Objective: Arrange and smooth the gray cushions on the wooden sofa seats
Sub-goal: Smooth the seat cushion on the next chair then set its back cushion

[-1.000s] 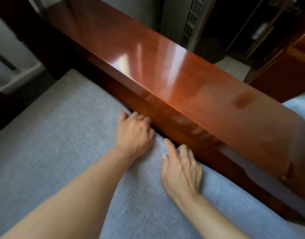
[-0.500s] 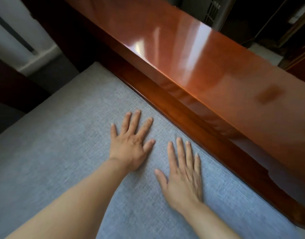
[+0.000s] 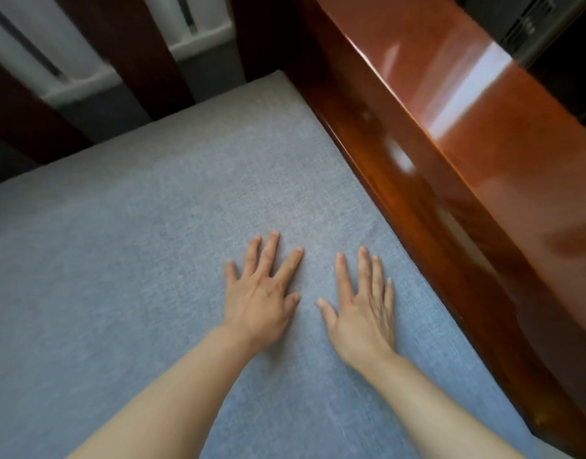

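Both hands [image 3: 313, 303] lie flat on gray cushion [image 3: 125, 260].

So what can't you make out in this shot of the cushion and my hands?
Head view only:
- Gray cushion: front and left parts cut off by the frame edges.
- Fabric under the left hand and right hand: covered by the palms.
- Wooden sofa frame: surface detail lost to glare and motion blur.
- Elbows: below the frame.

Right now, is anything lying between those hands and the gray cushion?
Nothing visible. The left hand and right hand lie flat, fingers spread, directly on the gray cushion, beside the wooden sofa frame.
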`<action>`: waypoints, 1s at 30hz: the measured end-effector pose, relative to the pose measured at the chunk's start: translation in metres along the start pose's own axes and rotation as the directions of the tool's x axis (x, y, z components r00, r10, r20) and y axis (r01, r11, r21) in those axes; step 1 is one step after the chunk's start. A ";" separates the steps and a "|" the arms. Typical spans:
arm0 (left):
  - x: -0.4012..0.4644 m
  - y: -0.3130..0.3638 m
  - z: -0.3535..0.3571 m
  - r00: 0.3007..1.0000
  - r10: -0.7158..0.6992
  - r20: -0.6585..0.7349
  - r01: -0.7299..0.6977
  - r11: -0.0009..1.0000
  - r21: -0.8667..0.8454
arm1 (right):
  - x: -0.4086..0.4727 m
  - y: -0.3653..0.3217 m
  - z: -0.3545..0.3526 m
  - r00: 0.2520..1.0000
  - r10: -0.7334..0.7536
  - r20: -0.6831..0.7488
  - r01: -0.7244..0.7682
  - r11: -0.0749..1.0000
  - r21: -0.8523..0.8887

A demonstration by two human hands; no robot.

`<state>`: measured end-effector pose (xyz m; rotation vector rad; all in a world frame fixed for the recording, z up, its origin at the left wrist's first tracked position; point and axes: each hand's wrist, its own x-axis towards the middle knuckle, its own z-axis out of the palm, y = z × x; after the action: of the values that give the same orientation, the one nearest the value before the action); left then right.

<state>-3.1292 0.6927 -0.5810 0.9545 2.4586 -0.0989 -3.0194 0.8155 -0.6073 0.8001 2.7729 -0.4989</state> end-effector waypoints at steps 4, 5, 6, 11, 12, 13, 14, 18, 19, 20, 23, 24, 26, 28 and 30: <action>-0.052 -0.014 0.025 0.995 -0.085 0.059 0.089 0.993 -0.073 | -0.034 -0.006 -0.006 0.994 -0.051 0.100 0.052 0.999 -0.009; -0.067 -0.015 0.031 0.993 -0.095 0.069 0.101 0.991 -0.083 | -0.045 -0.011 -0.006 0.992 -0.059 0.116 0.061 0.998 -0.012; -0.077 -0.015 0.036 0.992 -0.101 0.081 0.108 0.990 -0.087 | -0.054 -0.014 -0.005 0.988 -0.063 0.138 0.067 0.998 -0.022; -0.142 -0.013 0.063 0.985 -0.119 0.126 0.132 0.986 -0.103 | -0.113 -0.026 0.006 0.962 -0.094 0.256 0.127 0.985 -0.115; -0.157 -0.011 0.070 0.983 -0.118 0.137 0.133 0.985 -0.107 | -0.127 -0.028 0.010 0.957 -0.101 0.273 0.139 0.983 -0.123; -0.170 -0.010 0.078 0.983 -0.119 0.143 0.136 0.984 -0.113 | -0.138 -0.029 0.014 0.953 -0.105 0.285 0.145 0.981 -0.126; -0.182 -0.008 0.087 0.983 -0.119 0.141 0.137 0.983 -0.119 | -0.150 -0.029 0.019 0.951 -0.110 0.290 0.153 0.980 -0.130; -0.228 0.001 0.120 0.984 -0.139 0.114 0.156 0.975 -0.158 | -0.191 -0.030 0.034 0.938 -0.147 0.315 0.204 0.966 -0.156; -0.238 0.005 0.127 0.983 -0.151 0.106 0.167 0.972 -0.167 | -0.199 -0.028 0.037 0.935 -0.156 0.317 0.217 0.962 -0.167; -0.247 0.010 0.134 0.982 -0.162 0.098 0.178 0.968 -0.179 | -0.207 -0.026 0.040 0.933 -0.167 0.318 0.231 0.957 -0.174; -0.270 0.024 0.153 0.981 -0.180 0.066 0.190 0.962 -0.197 | -0.223 -0.019 0.045 0.930 -0.211 0.302 0.266 0.951 -0.155; -0.276 0.029 0.158 0.980 -0.193 0.051 0.199 0.958 -0.207 | -0.227 -0.016 0.046 0.927 -0.230 0.295 0.281 0.948 -0.146; -0.286 0.039 0.167 0.972 -0.232 0.033 0.234 0.947 -0.222 | -0.233 -0.008 0.049 0.914 -0.280 0.292 0.335 0.929 -0.156; -0.293 0.049 0.175 0.958 -0.287 0.011 0.282 0.933 -0.225 | -0.237 0.001 0.052 0.897 -0.332 0.291 0.386 0.910 -0.153; -0.299 0.064 0.188 0.930 -0.363 -0.055 0.335 0.901 -0.277 | -0.246 0.014 0.059 0.884 -0.407 0.230 0.443 0.887 -0.133</action>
<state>-2.8192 0.5127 -0.5966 0.4073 2.6326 0.1604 -2.8009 0.6873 -0.5938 0.0823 2.7490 -0.3612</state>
